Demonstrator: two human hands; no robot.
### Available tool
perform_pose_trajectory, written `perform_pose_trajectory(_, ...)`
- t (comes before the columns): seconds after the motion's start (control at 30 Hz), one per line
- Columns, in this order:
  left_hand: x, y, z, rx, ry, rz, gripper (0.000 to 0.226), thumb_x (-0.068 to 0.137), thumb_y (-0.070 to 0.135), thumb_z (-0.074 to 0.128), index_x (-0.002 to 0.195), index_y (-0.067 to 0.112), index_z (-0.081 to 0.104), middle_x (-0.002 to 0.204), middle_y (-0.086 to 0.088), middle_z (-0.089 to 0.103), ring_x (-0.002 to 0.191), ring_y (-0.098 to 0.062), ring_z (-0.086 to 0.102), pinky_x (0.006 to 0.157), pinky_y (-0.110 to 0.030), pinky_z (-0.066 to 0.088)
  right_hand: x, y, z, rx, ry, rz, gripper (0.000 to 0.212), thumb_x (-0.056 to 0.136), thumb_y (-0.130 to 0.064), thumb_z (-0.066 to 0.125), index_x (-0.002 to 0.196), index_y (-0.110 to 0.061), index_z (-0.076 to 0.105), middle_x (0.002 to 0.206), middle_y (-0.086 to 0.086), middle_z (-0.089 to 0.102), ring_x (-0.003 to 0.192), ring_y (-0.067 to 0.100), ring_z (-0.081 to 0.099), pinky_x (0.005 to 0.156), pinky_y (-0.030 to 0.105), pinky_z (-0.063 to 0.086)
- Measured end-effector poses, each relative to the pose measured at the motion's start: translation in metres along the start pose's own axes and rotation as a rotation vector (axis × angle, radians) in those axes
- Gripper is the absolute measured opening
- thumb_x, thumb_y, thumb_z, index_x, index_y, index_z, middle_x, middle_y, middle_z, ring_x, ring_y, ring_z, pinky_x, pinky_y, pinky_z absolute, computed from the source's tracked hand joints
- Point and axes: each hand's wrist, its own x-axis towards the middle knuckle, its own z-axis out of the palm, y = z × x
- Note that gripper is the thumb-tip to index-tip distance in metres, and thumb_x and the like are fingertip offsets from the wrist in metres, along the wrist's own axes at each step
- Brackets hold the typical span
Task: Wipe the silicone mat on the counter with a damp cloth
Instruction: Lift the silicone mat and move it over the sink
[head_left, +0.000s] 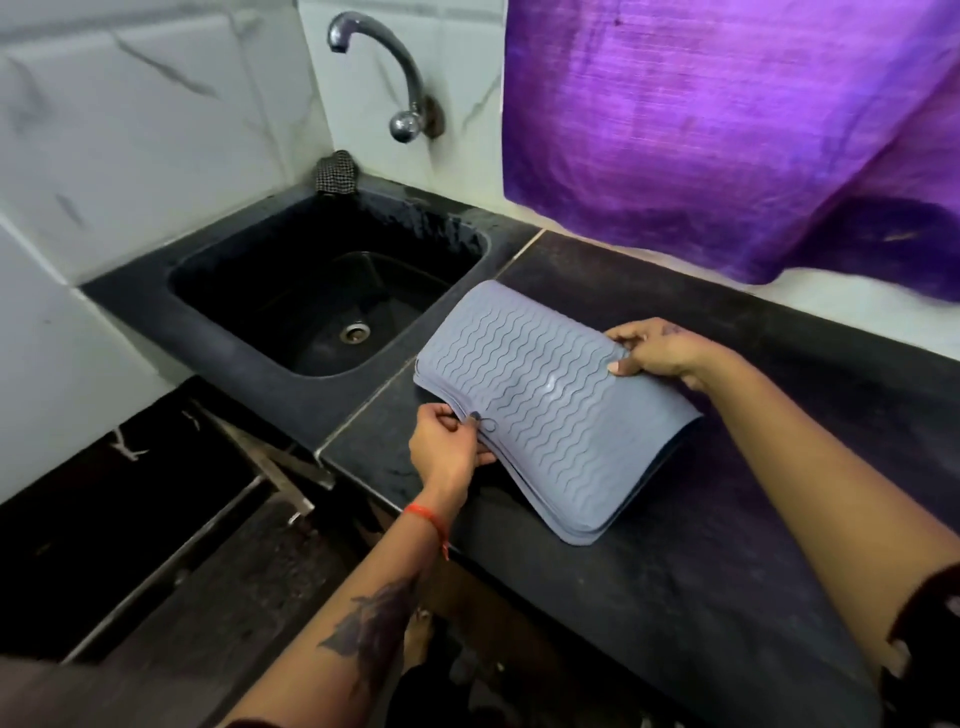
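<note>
A dark stone bench (701, 545) carries a folded grey wave-ribbed silicone mat (550, 410) between both hands: the right hand (657, 351) grips its far edge, the left hand (449, 441) pinches the near edge.

mat (545, 410) on counter (727, 571), sink (322, 306) to its left

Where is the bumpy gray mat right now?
In the head view, the gray mat lies folded on the black counter just right of the sink, pinched by the left hand and right hand.
</note>
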Motion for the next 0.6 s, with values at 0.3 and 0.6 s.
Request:
perform_pose_trajectory(0.3, 0.009, -0.003, -0.018, 0.155, -0.104, -0.082, 0.025, 0.084, 0.016, 0.066, 0.089, 0.011, 0.041, 0.073, -0.008, 0.065, 0.053, -0.026, 0.067, 0.062, -0.042, 0.059, 0.027, 0.004, 0.026, -0.289, 0.155, 0.009, 0.046, 0.077, -0.011, 0.071, 0.119, -0.027, 0.062, 0.116, 0.0, 0.064, 0.102, 0.019, 0.059, 0.09, 0.03, 0.047)
perform_pose_trajectory(0.6, 0.073, 0.034, -0.046, 0.874, -0.016, 0.389, 0.017, 0.089, 0.029, 0.052, 0.097, 0.017, 0.061, 0.103, -0.008, 0.063, 0.098, -0.031, 0.058, 0.079, -0.036, 0.045, -0.012, 0.048, 0.041, -0.201, 0.646, 0.01, 0.023, 0.088, -0.023, 0.058, 0.109, -0.028, 0.067, 0.105, -0.003, 0.069, 0.096, 0.019, 0.064, 0.085, 0.029, 0.048)
